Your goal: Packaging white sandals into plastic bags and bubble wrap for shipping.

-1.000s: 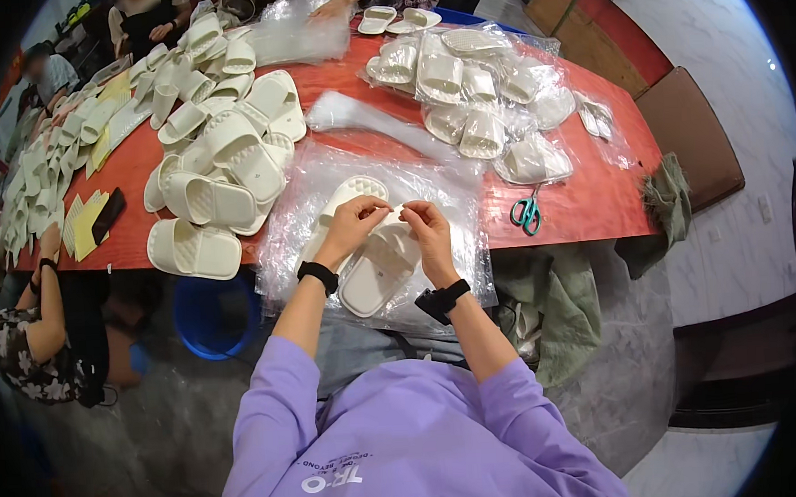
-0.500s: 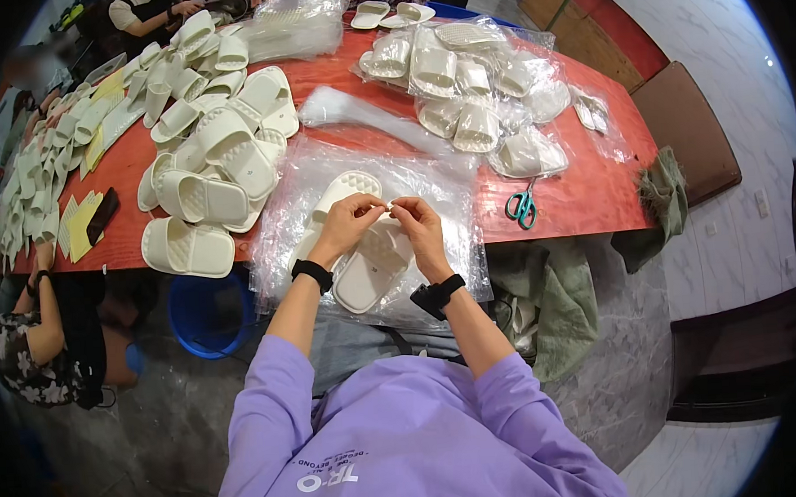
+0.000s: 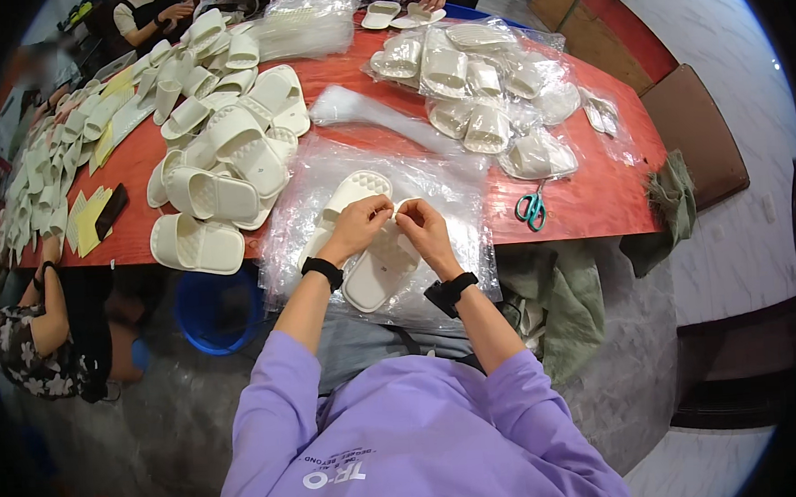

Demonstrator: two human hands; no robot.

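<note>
My left hand and my right hand are close together above a pair of cream slippers. Both have thumb and fingers pinched, and whatever lies between the fingertips is too small to make out. Under my left hand is one slipper with a bumpy footbed. The other slipper points toward me, its strap partly covered by my hands. Both lie on a stack of clear plastic bags at the table's front edge.
Loose slippers are heaped on the left of the red table; bagged slippers lie at far right. Teal-handled scissors rest near the front edge. A blue bucket stands below. Co-workers sit at the left and far sides.
The whole view has shifted slightly. My fingertips are a little farther apart, still pinched over the slippers. Across the table, a co-worker's hand has come to the slippers there.
</note>
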